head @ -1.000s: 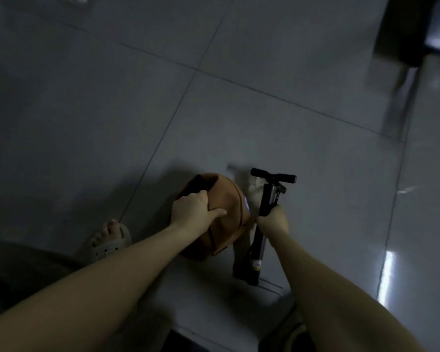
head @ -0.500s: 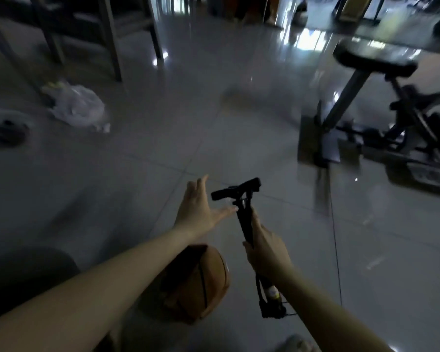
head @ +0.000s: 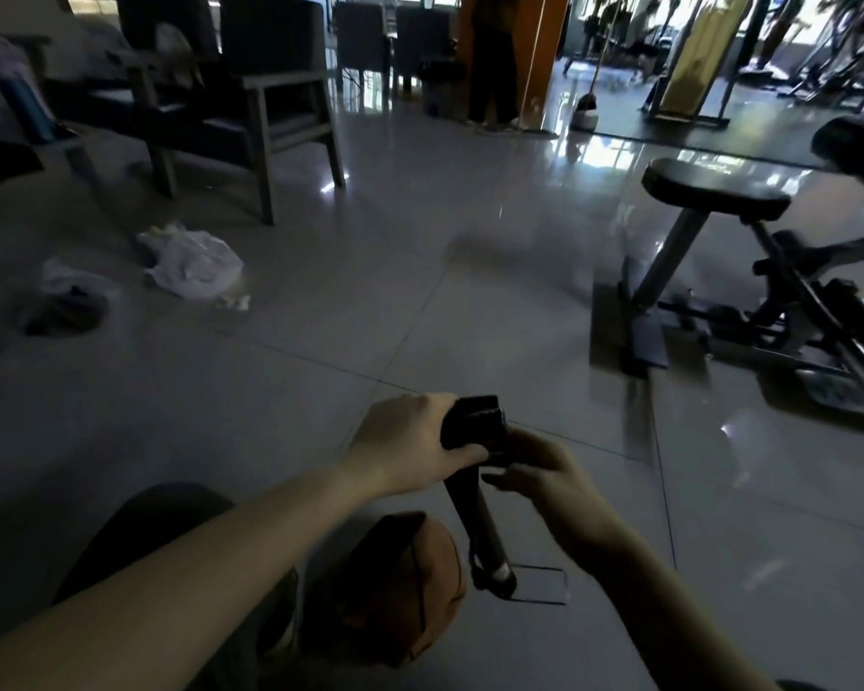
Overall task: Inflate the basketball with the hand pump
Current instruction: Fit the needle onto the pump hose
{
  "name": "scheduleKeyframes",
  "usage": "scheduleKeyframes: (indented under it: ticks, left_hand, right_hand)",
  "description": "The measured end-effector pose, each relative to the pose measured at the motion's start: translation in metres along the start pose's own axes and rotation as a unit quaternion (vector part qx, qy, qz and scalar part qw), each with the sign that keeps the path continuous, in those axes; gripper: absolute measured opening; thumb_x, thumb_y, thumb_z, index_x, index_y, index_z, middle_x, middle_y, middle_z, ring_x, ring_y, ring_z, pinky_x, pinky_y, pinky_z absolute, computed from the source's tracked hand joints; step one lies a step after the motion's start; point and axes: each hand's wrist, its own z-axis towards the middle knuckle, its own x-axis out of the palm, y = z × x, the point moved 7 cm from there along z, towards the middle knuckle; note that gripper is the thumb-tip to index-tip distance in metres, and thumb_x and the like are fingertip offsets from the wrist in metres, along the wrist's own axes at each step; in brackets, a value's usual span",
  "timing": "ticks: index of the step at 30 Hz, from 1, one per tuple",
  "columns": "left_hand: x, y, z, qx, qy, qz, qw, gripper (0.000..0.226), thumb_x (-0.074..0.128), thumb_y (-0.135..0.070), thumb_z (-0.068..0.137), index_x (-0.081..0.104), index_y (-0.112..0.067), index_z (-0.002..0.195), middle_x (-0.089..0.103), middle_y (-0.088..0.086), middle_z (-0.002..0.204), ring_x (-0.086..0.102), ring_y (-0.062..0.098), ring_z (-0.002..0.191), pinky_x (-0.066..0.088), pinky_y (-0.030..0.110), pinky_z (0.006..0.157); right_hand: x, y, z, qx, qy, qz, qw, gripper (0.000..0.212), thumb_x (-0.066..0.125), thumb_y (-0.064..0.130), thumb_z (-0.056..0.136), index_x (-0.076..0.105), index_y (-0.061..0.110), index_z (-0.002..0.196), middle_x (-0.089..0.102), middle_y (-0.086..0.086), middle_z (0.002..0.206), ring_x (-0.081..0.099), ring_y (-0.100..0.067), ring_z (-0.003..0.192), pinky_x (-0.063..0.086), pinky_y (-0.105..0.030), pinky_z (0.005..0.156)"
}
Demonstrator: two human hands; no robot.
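Item 1, hand pump (head: 475, 506): black, standing on the tiled floor (head: 420, 301), barrel leaning a little toward the upper left. Its base sits just right of the ball, with a thin wire foot rest (head: 542, 586) lying flat on the tile to the right of it. The handle at the top is partly covered by both my hands.

Item 2, my left hand (head: 405, 448): clenched over the left end of the pump handle, knuckles up, thumb tucked beneath the black grip.

Item 3, my right hand (head: 539, 471): curled around the right side of the handle. The frame is blurred here, so I cannot tell how firmly the fingers (head: 500, 478) close on it.

Item 4, basketball (head: 400, 566): brown-orange with dark seams, visibly slack and dented, resting on the floor below my left forearm and close beside the pump base. Whether the hose reaches it I cannot tell.

Item 5, surroundings: a crumpled white plastic bag (head: 195, 264) on the floor at mid left, well apart from me; dark armchairs (head: 250, 92) with grey wooden frames beyond it; a padded black exercise bench (head: 714, 189) on a grey post at the right, with more frame behind it; a standing person (head: 492, 62) far off beside an orange pillar (head: 544, 47).

Item 6, lighting: dim near me, bright at the far windows.
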Motion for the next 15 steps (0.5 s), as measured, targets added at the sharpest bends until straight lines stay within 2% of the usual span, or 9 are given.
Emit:
scheduleKeyframes:
  ticks: [2,3,5,8,12,15]
  left_hand:
    - [0.019,-0.005,0.003,0.053,0.027,0.017,0.998,0.033,0.072,-0.055,0.081,0.06,-0.032,0.102,0.057,-0.016,0.084,0.062,0.013,0.077,0.042,0.026,0.064]
    - [0.031,-0.007,0.004,0.072,0.048,0.025,0.996,0.034,0.073,-0.054,0.08,0.06,-0.031,0.103,0.058,-0.015,0.086,0.063,0.015,0.081,0.045,0.028,0.066]
    - [0.054,-0.009,0.009,0.093,0.076,0.051,0.991,0.041,0.073,-0.055,0.077,0.062,-0.03,0.107,0.064,-0.01,0.097,0.065,0.018,0.09,0.048,0.03,0.07]
    - [0.093,-0.012,0.017,0.088,0.145,0.042,0.985,0.038,0.076,-0.053,0.074,0.062,-0.028,0.1,0.064,-0.007,0.096,0.063,0.019,0.084,0.04,0.028,0.061]
    - [0.158,0.004,0.014,-0.003,0.314,-0.059,0.948,0.039,0.085,-0.039,0.069,0.064,-0.026,0.099,0.067,-0.007,0.09,0.066,0.015,0.08,0.052,0.029,0.063]
    - [0.195,0.018,0.003,-0.048,0.349,-0.054,0.934,0.035,0.084,-0.039,0.065,0.061,-0.028,0.09,0.069,-0.004,0.083,0.067,0.017,0.074,0.059,0.038,0.066]
  right_hand:
    - [-0.014,-0.007,0.0,0.058,0.014,0.107,0.992,0.038,0.052,0.015,0.084,0.067,0.008,0.118,0.069,-0.015,0.118,0.065,-0.032,0.112,0.051,-0.052,0.099]
    - [-0.018,-0.013,0.0,0.081,0.022,0.124,0.989,0.037,0.054,0.025,0.087,0.068,0.009,0.117,0.069,-0.016,0.118,0.065,-0.034,0.111,0.051,-0.055,0.099]
    - [-0.022,-0.029,0.002,0.121,0.017,0.078,0.989,0.035,0.062,0.039,0.092,0.068,0.011,0.112,0.068,-0.016,0.114,0.067,-0.033,0.104,0.055,-0.054,0.092]
    - [-0.027,-0.053,0.007,0.179,-0.009,-0.023,0.984,0.032,0.071,0.026,0.09,0.061,0.006,0.113,0.067,-0.019,0.109,0.071,-0.029,0.094,0.061,-0.047,0.078]
    - [-0.033,-0.082,0.006,0.216,0.0,-0.106,0.971,0.022,0.069,0.019,0.092,0.067,0.003,0.107,0.072,-0.018,0.1,0.072,-0.029,0.086,0.062,-0.039,0.073]
    - [-0.035,-0.109,0.005,0.253,-0.015,-0.153,0.955,0.02,0.069,0.022,0.093,0.072,0.003,0.099,0.074,-0.014,0.089,0.072,-0.022,0.074,0.062,-0.033,0.064]
